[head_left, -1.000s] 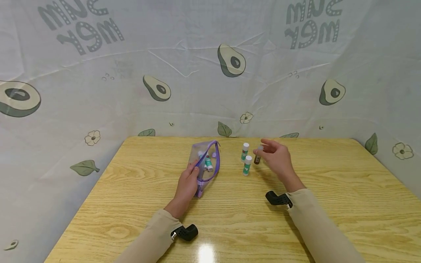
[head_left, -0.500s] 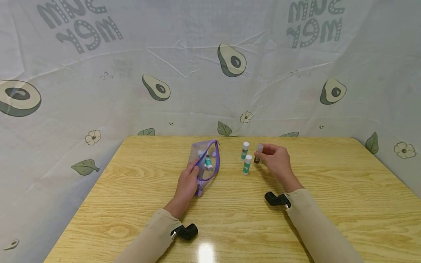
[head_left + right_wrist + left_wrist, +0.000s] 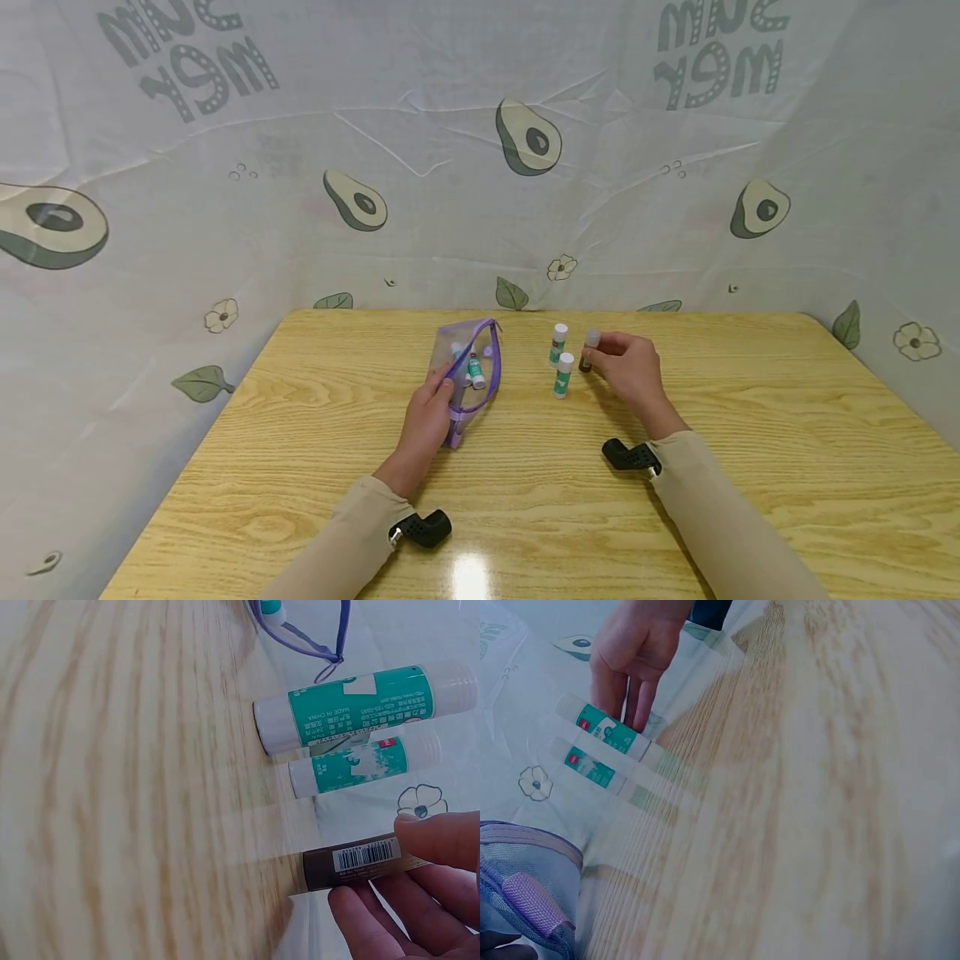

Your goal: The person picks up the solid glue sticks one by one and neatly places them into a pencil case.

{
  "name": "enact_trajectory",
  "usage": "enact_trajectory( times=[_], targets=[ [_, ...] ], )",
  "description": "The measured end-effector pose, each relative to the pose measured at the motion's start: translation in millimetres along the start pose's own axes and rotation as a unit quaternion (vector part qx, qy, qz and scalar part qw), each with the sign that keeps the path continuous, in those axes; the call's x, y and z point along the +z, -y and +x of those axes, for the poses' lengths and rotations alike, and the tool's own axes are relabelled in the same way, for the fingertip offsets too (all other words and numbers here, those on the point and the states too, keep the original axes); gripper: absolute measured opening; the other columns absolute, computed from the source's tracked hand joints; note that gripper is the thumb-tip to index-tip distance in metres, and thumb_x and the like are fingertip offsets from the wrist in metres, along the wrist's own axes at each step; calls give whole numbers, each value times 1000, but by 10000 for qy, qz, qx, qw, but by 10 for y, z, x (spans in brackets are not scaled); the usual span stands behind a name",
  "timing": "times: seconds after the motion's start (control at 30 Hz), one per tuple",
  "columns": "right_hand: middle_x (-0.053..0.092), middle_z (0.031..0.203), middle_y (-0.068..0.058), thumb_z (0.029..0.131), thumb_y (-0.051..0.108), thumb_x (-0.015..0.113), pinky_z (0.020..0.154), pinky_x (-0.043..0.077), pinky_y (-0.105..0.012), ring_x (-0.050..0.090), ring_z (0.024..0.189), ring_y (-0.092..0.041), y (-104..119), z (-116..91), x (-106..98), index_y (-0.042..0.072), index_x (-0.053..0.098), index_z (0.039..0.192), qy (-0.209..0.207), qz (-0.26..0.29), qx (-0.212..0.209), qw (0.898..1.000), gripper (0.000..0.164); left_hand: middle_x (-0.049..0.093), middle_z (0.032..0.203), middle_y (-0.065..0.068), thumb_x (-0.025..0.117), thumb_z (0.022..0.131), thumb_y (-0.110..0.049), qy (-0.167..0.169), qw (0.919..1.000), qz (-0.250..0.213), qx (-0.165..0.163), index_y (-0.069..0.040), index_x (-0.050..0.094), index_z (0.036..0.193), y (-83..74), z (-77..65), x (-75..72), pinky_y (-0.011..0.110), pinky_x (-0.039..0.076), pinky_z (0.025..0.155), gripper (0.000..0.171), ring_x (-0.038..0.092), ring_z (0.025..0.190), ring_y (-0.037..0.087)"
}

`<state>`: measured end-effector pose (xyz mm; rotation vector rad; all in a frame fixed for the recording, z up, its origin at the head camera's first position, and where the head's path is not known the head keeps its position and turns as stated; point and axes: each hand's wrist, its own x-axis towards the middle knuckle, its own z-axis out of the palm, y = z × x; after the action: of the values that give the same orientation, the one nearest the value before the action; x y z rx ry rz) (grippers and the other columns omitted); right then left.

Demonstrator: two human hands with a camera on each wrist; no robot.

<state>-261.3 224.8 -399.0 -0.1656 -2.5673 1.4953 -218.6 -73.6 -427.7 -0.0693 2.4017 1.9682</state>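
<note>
My left hand (image 3: pixel 427 421) grips the near-left side of a translucent pouch (image 3: pixel 447 333) with purple zipper trim. Its mouth gapes to the right, and green-and-white glue sticks (image 3: pixel 476 372) lie inside. With thumb and fingers, my right hand (image 3: pixel 632 367) pinches a dark brown glue stick (image 3: pixel 352 859) with a pale cap; its barcode faces the right wrist camera. The brown stick is upright, its base right at the tabletop. Just left of it, two green glue sticks with white caps stand upright, a nearer one (image 3: pixel 562 379) and a farther one (image 3: pixel 557 350).
All of this is on a wood-grain table (image 3: pixel 510 483), toward its back edge. Behind the table hangs a pale curtain (image 3: pixel 442 233) printed with avocados, leaves and flowers. Black wrist mounts (image 3: pixel 423 530) stick out from both sleeves.
My right hand's fingers have drawn in and lowered around the brown glue stick, which stays in nearly the same spot. The left hand and pouch have held still.
</note>
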Motion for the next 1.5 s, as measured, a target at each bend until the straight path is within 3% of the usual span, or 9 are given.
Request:
enact_trajectory(
  times=[0.67,1.0,1.27,1.5],
  targets=[
    [70,136,-26,105,20,67,96,58,-31,67,128,-37,-29,-50,11,-4,67,138,-45,-75,-31,10000,41,23,175,21,39,115,-24,-23,9999,-42,110,-6,43,163,31,-12,-2,57,14,135,51,13,166,38],
    [68,140,-25,105,23,67,109,56,-47,64,133,-36,-8,-84,-34,-2,64,142,-56,85,16,9999,45,21,176,20,38,115,-23,-27,10000,5,77,-7,42,163,33,-41,10,56,14,135,51,12,167,37],
    [67,141,-25,106,21,66,105,59,-37,64,133,-36,21,-74,-78,-2,64,143,-88,323,15,9994,44,21,177,18,38,115,-26,6,9999,75,69,-11,42,164,38,-48,-3,57,14,135,51,12,167,37],
    [68,139,-25,106,21,65,110,56,-44,65,132,-36,90,-64,-89,-3,64,143,-102,337,-49,9994,43,21,176,19,38,115,-25,16,9999,57,89,-10,41,164,28,-42,-4,57,14,135,51,12,167,38]
  ],
)
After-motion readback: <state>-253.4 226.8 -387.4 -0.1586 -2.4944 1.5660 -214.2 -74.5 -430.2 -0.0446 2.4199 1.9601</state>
